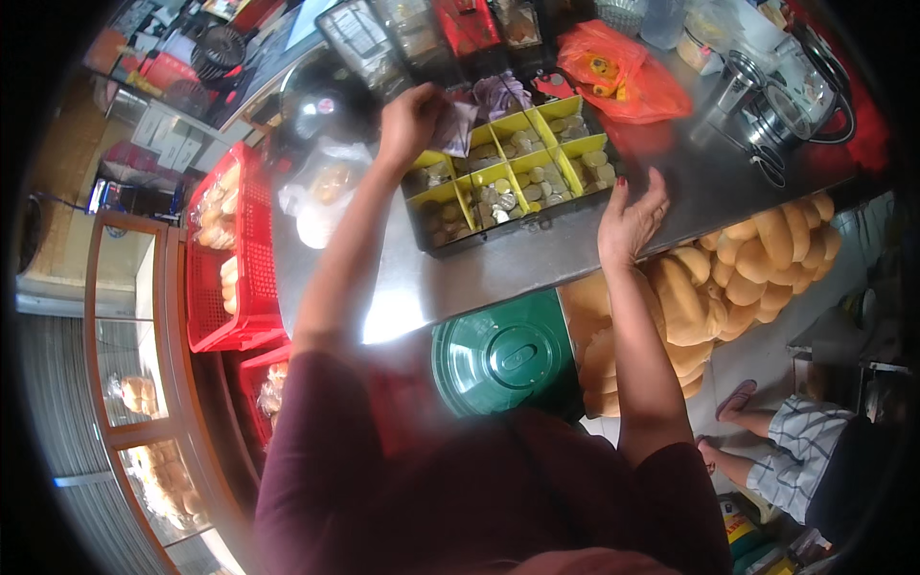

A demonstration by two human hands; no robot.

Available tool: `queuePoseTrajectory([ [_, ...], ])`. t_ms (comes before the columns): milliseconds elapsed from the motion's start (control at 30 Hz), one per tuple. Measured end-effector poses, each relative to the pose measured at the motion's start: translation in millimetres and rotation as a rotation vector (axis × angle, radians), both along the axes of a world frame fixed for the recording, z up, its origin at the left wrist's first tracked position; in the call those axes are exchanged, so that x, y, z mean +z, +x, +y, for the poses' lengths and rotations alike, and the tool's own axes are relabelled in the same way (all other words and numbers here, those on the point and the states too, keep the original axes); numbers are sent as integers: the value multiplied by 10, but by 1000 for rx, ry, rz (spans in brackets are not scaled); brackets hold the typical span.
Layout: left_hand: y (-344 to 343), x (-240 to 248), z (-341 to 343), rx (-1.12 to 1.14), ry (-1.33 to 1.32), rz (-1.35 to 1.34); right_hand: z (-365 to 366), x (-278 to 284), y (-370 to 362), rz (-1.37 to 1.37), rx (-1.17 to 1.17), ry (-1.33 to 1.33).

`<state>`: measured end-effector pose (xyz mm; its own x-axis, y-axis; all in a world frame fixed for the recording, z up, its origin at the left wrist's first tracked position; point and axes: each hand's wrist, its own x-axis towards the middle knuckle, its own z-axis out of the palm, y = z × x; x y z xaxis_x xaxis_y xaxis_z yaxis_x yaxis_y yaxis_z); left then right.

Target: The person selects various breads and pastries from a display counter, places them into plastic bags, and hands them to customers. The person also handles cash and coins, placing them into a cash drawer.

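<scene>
A cash box [548,217] with yellow dividers sits on the metal counter, its compartments holding many coins [539,184]. Over its far left part, my left hand [410,123] is closed on a folded, pale purple banknote [454,128]. Crumpled purple banknotes [502,95] lie just behind the coin compartments. My right hand [634,218] hovers by the box's right front corner, fingers apart and holding nothing.
On the counter [436,283] are an orange plastic bag [613,81], metal cups [733,84] and a white plastic bag [316,211]. Below are a green lid [508,359] and piled bread rolls [757,264]. A red crate [261,278] stands left; another person [805,450] is lower right.
</scene>
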<state>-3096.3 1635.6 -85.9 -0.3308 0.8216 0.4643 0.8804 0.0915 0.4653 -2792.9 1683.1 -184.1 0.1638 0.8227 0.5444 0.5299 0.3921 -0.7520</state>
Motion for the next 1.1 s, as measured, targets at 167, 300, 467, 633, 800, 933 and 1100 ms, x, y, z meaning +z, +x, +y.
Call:
queuePoseTrajectory([
  [167,234,-41,767,-350,-169,-431,46,85,-64,-124,34,-132],
  [300,24,35,1131,-667,-63,377,46,70,-61,-117,31,-148],
  [467,363,224,984,-601,-200,815,51,71,-90,-105,13,-160],
  [633,493,53,949,-621,-199,749,79,57,-89,-107,-1,-122],
  [800,284,74,875,-558,-257,156,84,46,-95,-108,0,-152],
  [933,330,-68,1067,-523,-172,583,80,46,-129,-111,0,-141],
  [1100,472,117,944,-459,-41,366,140,26,-91,-141,-38,-115],
])
